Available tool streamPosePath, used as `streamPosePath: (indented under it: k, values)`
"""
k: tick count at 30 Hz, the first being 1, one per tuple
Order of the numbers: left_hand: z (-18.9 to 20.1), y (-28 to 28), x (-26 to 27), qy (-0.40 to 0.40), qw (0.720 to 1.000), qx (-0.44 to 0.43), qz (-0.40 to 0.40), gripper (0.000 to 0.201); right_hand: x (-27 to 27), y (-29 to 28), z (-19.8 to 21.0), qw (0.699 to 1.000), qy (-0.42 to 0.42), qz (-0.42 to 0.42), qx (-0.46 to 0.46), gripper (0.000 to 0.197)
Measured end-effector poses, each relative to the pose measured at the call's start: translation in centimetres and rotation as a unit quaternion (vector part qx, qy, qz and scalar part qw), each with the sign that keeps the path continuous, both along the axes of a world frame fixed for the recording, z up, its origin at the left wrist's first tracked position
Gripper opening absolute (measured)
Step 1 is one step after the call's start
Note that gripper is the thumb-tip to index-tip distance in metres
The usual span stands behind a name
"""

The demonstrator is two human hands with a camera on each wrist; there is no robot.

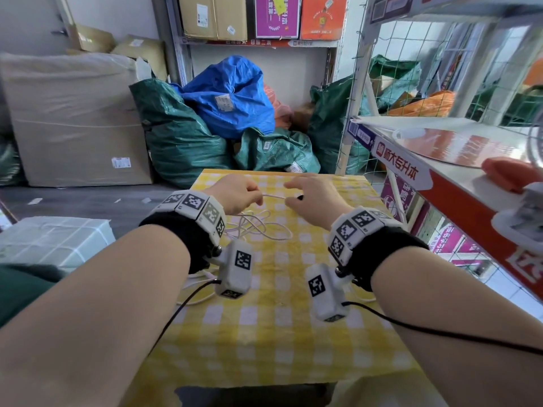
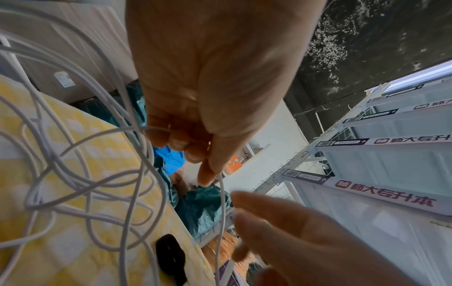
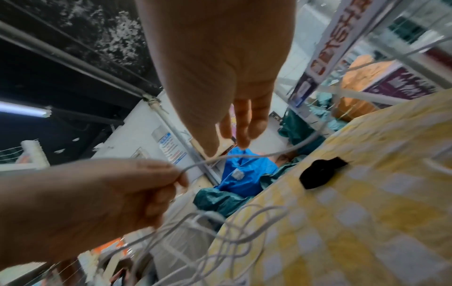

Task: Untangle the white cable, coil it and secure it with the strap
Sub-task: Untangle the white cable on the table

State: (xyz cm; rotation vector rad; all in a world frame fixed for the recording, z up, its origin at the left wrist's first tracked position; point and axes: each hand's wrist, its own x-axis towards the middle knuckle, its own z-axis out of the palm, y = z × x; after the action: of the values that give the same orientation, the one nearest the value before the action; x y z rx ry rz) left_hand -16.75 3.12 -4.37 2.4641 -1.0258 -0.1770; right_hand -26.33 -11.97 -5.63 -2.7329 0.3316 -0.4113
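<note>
The white cable (image 1: pixel 258 227) lies in a loose tangle on the yellow checked table (image 1: pixel 279 333). My left hand (image 1: pixel 255 198) pinches one strand of it between thumb and curled fingers, lifted a little off the cloth; the left wrist view shows that pinch (image 2: pixel 208 170) and the loops (image 2: pixel 73 174) below it. The strand runs right, past my right hand (image 1: pixel 291 195), whose fingers (image 3: pixel 242 133) are straight and hold nothing; the strand (image 3: pixel 269 153) passes just under them. A small black strap (image 1: pixel 299 197) lies on the cloth by the right hand's fingertips, and shows in both wrist views (image 3: pixel 320 172) (image 2: pixel 171 257).
Green and blue parcel sacks (image 1: pixel 229 95) are piled beyond the table's far edge, and a large wrapped box (image 1: pixel 73 121) stands at the left. A metal shelf with a red and white edge (image 1: pixel 440 183) runs close along the right. More cable loops lie under my left wrist (image 1: pixel 199 289).
</note>
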Motion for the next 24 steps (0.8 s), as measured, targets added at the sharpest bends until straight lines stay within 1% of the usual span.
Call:
streamPosePath:
  k: [2,4,5,6,7,10,12,16,18,19,21,24]
  values:
    - [0.0,-0.4,-0.4,0.007,1.000,-0.023,-0.014,0.025,0.5,1.6,0.2,0.997,0.001,0.066,-0.029,0.032]
    - [-0.2,-0.4,-0.6,0.040,0.997,-0.060,-0.017,0.032,0.8,2.3,0.4,0.996,-0.006,0.080,-0.047,0.029]
    - [-0.3,-0.1,-0.5,0.061,0.995,-0.072,-0.013,0.032,0.9,2.3,0.4,0.996,-0.018,0.073,-0.044,0.029]
    - [-0.3,0.1,-0.4,0.067,0.995,-0.067,-0.007,0.029,0.9,2.1,0.5,0.997,-0.039,0.061,-0.032,0.027]
    - [-0.3,0.5,-0.2,0.052,0.998,-0.044,0.003,0.027,0.8,1.9,0.5,0.996,-0.070,0.047,-0.015,0.025]
    - [-0.7,1.6,0.5,-0.036,0.997,0.052,0.037,0.027,0.6,0.8,1.2,0.988,-0.148,-0.025,0.026,0.025]
    - [-1.0,2.3,0.9,-0.053,0.995,0.065,0.057,0.025,0.3,-0.2,1.8,0.981,-0.175,-0.075,0.034,0.027]
    - [-0.8,2.6,1.0,-0.068,0.995,0.033,0.072,0.021,0.2,-0.8,1.9,0.976,-0.157,-0.148,0.026,0.028]
    - [-0.4,2.3,0.8,-0.089,0.994,0.023,0.067,0.023,0.1,-0.5,1.8,0.976,-0.121,-0.182,0.022,0.026]
    - [-0.3,2.2,0.8,-0.095,0.993,0.020,0.063,0.023,0.0,-0.3,1.8,0.978,-0.095,-0.186,0.019,0.026]
    - [-0.1,2.1,0.6,-0.095,0.994,0.015,0.048,0.024,-0.4,0.2,2.0,0.986,-0.065,-0.154,0.008,0.033]
    - [0.2,1.5,-0.2,-0.091,0.996,0.005,0.024,0.025,-0.8,1.7,2.2,0.995,-0.085,-0.035,-0.039,0.043]
